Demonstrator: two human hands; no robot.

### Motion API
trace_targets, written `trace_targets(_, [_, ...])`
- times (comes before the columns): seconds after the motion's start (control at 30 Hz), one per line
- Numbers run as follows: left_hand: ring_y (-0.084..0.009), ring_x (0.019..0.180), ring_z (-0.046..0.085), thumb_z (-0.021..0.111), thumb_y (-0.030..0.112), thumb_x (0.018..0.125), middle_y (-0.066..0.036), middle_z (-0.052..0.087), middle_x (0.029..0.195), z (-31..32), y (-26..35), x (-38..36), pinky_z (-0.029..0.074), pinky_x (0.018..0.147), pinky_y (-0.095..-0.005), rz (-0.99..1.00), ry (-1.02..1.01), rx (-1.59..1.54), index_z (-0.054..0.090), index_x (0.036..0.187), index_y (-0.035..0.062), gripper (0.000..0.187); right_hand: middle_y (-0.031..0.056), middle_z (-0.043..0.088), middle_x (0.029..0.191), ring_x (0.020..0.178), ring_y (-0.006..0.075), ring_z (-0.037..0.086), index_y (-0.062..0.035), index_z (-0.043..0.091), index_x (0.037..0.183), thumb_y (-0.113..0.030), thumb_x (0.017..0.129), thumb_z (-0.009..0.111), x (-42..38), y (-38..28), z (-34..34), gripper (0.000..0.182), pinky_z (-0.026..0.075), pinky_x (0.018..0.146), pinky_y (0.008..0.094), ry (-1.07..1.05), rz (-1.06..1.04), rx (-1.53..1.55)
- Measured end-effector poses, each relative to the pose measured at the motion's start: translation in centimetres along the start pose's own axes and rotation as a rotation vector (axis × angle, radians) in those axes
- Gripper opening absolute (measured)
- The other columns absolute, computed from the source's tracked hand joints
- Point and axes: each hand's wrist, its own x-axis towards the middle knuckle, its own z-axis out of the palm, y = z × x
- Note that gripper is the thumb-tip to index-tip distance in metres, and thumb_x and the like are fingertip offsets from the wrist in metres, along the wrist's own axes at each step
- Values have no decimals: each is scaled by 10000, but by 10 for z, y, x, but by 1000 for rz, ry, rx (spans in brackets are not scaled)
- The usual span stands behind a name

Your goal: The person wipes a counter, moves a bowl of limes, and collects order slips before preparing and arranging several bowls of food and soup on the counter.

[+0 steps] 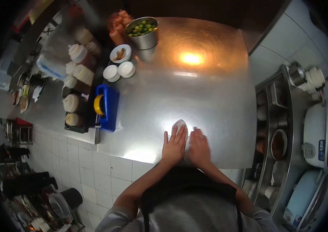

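Note:
My left hand (174, 145) lies flat on the steel worktop near its front edge, thumb spread to the side. Under its fingertips is a small white folded piece that looks like a cloth (179, 122); the fingers cover most of it. Close beside it on the right is my right hand (199, 147), slightly blurred, its fingers stretched forward. No object shows in the right hand, and its palm is hidden. Bare steel worktop (210, 104) surrounds both hands.
At the back left stand a metal pot of green limes (143, 31), a bowl with brown pieces (120, 54) and stacked white dishes (126, 69). A blue tape dispenser (110, 108) sits beside several squeeze bottles (73, 103). Shelving with a rice cooker (314, 135) is on the right.

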Motion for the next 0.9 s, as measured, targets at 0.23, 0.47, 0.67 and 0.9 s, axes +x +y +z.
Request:
trace_targets(0.23, [-351, 1330, 226, 376, 132, 876, -116, 268, 1443, -48, -165, -106, 152, 1037, -589, -542, 127, 250, 260, 1385, 37, 531, 249, 317, 1376, 1282, 403, 286, 68, 330, 1314, -115, 766, 443, -108, 145, -68, 589, 195, 1072, 473, 126, 428, -197])
trace_targets(0.47, [-367, 1327, 227, 404, 103, 846, -122, 251, 1448, -18, -112, -81, 185, 1025, -592, -278, 73, 212, 261, 1378, 27, 556, 280, 345, 1340, 1262, 413, 309, 92, 358, 1281, -1, 712, 417, -61, 39, 11, 579, 222, 1061, 463, 157, 371, -194])
trace_targets(0.67, [-336, 1335, 223, 413, 164, 867, -107, 261, 1446, -10, -94, -80, 172, 1031, -593, -58, 14, 120, 282, 1376, 44, 539, 277, 362, 1320, 1252, 382, 340, 104, 373, 1251, -5, 705, 447, -4, -97, 37, 561, 275, 1026, 478, 3, 60, 14])
trace_targets(0.9, [-362, 1330, 222, 405, 143, 863, -150, 293, 1423, -61, -214, -142, 171, 1031, -590, -265, 148, 137, 261, 1384, 33, 551, 277, 240, 1398, 1310, 383, 238, 93, 218, 1350, -75, 806, 460, -111, 78, -9, 619, 180, 1089, 432, 384, 698, -355])
